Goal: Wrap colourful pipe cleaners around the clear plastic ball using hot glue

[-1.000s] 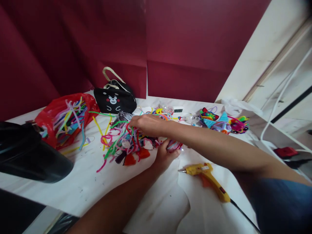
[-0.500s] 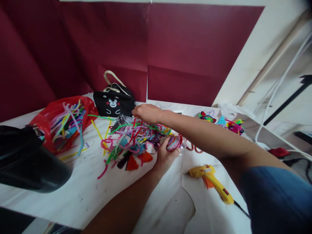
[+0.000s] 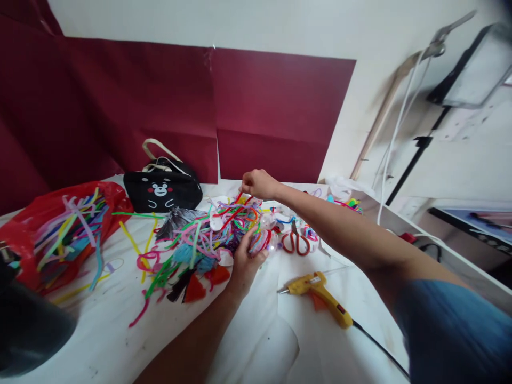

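My left hand (image 3: 245, 261) holds a round ball (image 3: 261, 241) striped in pink, red and purple, at the right side of a tangled heap of colourful pipe cleaners (image 3: 200, 234). Above the back of the heap, my right hand (image 3: 258, 184) pinches a red pipe cleaner (image 3: 236, 209) that slants down into the pile. Red-handled scissors (image 3: 295, 242) lie just right of the ball. A yellow glue gun (image 3: 320, 293) rests on the table nearer to me, its nozzle pointing left.
A red plastic bag (image 3: 116, 200) of pipe cleaners lies at the left, beside a black container (image 3: 32, 325). Behind the heap stands a black bag (image 3: 162, 192) with a bear face. A white cable (image 3: 394, 144) hangs at the right, near a black stand (image 3: 412, 154).
The view has shifted up and to the right. My right hand has moved rightward over the heap with the red pipe cleaner. The scissors show more fully now. My left hand still holds the ball.
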`<state>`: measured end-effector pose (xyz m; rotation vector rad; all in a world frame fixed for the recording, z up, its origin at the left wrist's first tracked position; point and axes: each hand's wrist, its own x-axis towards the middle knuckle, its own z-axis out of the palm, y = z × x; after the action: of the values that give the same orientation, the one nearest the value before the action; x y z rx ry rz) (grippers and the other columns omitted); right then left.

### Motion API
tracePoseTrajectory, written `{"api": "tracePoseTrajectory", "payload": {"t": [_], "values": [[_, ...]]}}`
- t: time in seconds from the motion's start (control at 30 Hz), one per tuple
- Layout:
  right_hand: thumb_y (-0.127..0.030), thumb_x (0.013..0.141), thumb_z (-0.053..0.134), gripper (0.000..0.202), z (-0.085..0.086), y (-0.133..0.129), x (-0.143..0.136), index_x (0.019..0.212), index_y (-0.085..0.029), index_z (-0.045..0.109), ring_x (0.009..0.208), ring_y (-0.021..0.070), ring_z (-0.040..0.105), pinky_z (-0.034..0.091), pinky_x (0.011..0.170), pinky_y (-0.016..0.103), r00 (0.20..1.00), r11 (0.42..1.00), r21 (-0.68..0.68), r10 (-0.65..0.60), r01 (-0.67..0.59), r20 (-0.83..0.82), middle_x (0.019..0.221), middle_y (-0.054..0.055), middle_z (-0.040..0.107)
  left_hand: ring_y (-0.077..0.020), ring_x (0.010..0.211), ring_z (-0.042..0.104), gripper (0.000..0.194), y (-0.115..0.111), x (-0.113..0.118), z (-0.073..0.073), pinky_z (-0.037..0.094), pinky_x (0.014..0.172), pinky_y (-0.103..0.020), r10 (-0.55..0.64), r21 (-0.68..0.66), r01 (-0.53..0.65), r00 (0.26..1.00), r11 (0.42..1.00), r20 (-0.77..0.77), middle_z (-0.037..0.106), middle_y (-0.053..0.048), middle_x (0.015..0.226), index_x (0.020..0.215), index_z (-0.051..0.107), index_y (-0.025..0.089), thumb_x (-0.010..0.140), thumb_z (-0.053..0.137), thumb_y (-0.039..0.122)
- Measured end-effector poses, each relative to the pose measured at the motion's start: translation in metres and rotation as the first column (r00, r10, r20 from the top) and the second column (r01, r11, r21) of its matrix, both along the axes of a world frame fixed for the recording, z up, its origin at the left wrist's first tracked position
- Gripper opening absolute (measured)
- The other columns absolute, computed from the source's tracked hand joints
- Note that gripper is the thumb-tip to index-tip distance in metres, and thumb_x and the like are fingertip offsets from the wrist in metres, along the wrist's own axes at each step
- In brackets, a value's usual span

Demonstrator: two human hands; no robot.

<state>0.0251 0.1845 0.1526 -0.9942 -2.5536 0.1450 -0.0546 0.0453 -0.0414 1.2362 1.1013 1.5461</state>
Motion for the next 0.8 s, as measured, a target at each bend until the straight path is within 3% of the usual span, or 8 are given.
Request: {"api": "tracePoseTrajectory", "payload": {"t": [0.13,0.3,0.4,0.6,0.8], "values": [[-0.015,0.105,0.068,0.014,-0.015,0.004,0.019,0.103,-0.010,0.081,0.076,0.0156,0.064,0.038,0.074,0.028,0.998,0.999,-0.034,0.009,-0.011,-0.061,0.088,0.008,0.079,-0.0357,0.129,0.073,0.081,0.000,-0.006,0.008,0.065,0.102,-0.044,0.025,0.014,-0.025,0.998,1.000,0.052,0.077,-0.012,0.137,0.155,0.051,0.026,0.080,0.076,0.037],[-0.010,0.099,0.069,0.007,-0.038,0.000,0.041,0.097,-0.014,0.075,0.068,0.0137,0.055,0.035,0.072,0.027,0.988,0.989,-0.111,0.088,-0.102,-0.129,0.075,-0.001,0.069,-0.0329,0.137,0.069,0.112,0.002,-0.009,0.013,0.064,0.103,-0.040,0.029,0.038,-0.032,0.997,0.999,0.064,0.065,-0.013,0.156,0.173,0.028,0.031,0.075,0.082,0.038],[-0.008,0.094,0.071,0.012,-0.052,-0.003,0.049,0.087,-0.018,0.069,0.067,0.0133,0.053,0.036,0.071,0.026,0.975,0.970,-0.177,0.138,-0.169,-0.174,0.069,-0.005,0.064,-0.0297,0.125,0.073,0.128,0.007,-0.009,0.008,0.065,0.092,-0.037,0.048,0.022,-0.050,0.996,0.999,0.071,0.067,-0.013,0.149,0.178,0.015,0.031,0.069,0.083,0.037],[-0.016,0.088,0.073,0.014,-0.075,0.001,0.059,0.080,-0.020,0.062,0.067,0.0142,0.059,0.042,0.069,0.026,0.940,0.906,-0.331,0.163,-0.262,-0.300,0.069,-0.004,0.066,-0.0202,0.091,0.075,0.123,0.014,-0.013,-0.002,0.062,0.081,-0.033,0.049,-0.042,-0.046,0.995,0.998,0.083,0.075,-0.005,0.121,0.174,0.028,0.031,0.066,0.086,0.032],[-0.029,0.085,0.077,0.022,-0.095,0.009,0.061,0.076,-0.021,0.059,0.061,0.0134,0.058,0.047,0.062,0.025,0.897,0.839,-0.447,0.105,-0.311,-0.429,0.064,-0.004,0.063,-0.0209,0.092,0.073,0.115,0.014,-0.011,0.002,0.060,0.082,-0.033,0.080,-0.082,-0.072,0.992,0.994,0.097,0.075,-0.003,0.113,0.168,0.040,0.030,0.063,0.087,0.029]]}}
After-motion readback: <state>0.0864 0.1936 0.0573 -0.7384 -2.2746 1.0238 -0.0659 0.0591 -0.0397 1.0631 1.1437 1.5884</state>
